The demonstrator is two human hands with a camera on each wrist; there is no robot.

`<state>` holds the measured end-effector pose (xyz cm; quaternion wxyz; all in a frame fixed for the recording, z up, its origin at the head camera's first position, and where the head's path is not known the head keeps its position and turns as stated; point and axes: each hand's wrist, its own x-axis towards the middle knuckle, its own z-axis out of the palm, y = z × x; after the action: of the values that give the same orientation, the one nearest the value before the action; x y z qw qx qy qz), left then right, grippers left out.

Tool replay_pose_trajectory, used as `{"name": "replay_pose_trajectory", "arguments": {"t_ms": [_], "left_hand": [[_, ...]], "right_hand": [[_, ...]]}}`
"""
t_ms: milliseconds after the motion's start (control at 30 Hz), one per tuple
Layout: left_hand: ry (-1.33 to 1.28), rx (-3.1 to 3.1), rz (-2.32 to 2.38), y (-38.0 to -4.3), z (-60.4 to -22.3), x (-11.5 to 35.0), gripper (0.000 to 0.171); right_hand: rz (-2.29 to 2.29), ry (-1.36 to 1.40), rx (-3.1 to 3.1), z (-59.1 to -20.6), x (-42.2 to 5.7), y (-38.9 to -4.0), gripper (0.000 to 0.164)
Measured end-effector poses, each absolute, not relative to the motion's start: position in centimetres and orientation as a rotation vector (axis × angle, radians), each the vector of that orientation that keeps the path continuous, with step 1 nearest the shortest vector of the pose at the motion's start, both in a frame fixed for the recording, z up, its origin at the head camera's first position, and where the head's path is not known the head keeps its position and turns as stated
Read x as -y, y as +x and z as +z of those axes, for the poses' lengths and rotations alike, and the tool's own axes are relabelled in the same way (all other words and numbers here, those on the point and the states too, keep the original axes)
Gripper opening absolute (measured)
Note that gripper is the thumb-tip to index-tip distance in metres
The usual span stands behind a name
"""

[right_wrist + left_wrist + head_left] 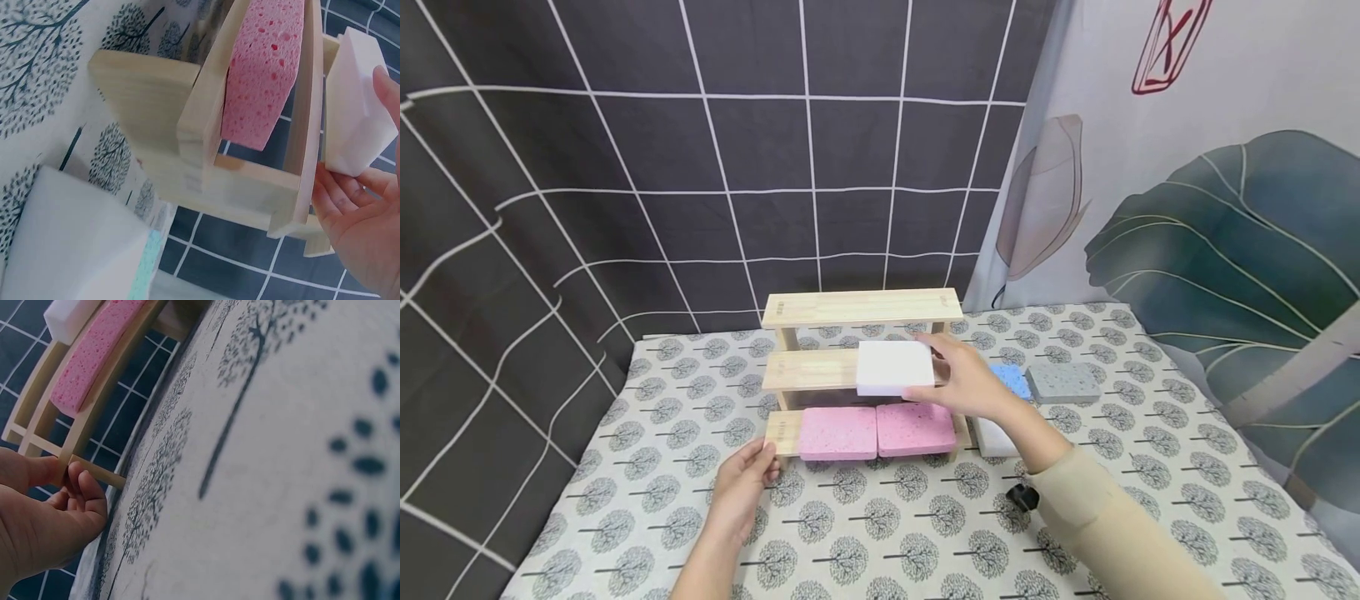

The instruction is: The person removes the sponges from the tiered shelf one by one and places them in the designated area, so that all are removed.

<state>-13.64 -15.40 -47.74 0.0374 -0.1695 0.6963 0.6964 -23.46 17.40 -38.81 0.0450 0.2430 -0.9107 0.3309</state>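
Note:
A small three-tier wooden shelf (865, 307) stands on the cloth-covered table. Two pink sponges (838, 433) lie side by side on its lowest tier. My right hand (958, 375) grips a white sponge block (895, 367) by its right end, at the middle tier. In the right wrist view the fingers curl under that white block (359, 103), close beside the tier's edge. With thumb and fingertips, my left hand (743, 483) pinches the left end of the lowest tier; the left wrist view shows this pinch on the wooden shelf (94, 434) closely.
Right of the shelf lie a grey sponge (1063, 383), a blue sponge (1011, 380) and another white block (995, 437), partly behind my right forearm. A small black object (1022, 497) shows by the right sleeve. A dark grid-patterned curtain (760, 142) hangs behind.

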Motion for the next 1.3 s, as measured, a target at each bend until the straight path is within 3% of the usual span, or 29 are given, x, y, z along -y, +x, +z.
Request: {"name": "replay_pose_trajectory", "arguments": {"t_ms": [1300], "left_hand": [[-0.538,-2.151,2.133,-13.5,-47.5,15.3,0.051]], "right_hand": [[1.025,0.712,2.709,-39.2,-24.5,-22.4,0.085]]}}
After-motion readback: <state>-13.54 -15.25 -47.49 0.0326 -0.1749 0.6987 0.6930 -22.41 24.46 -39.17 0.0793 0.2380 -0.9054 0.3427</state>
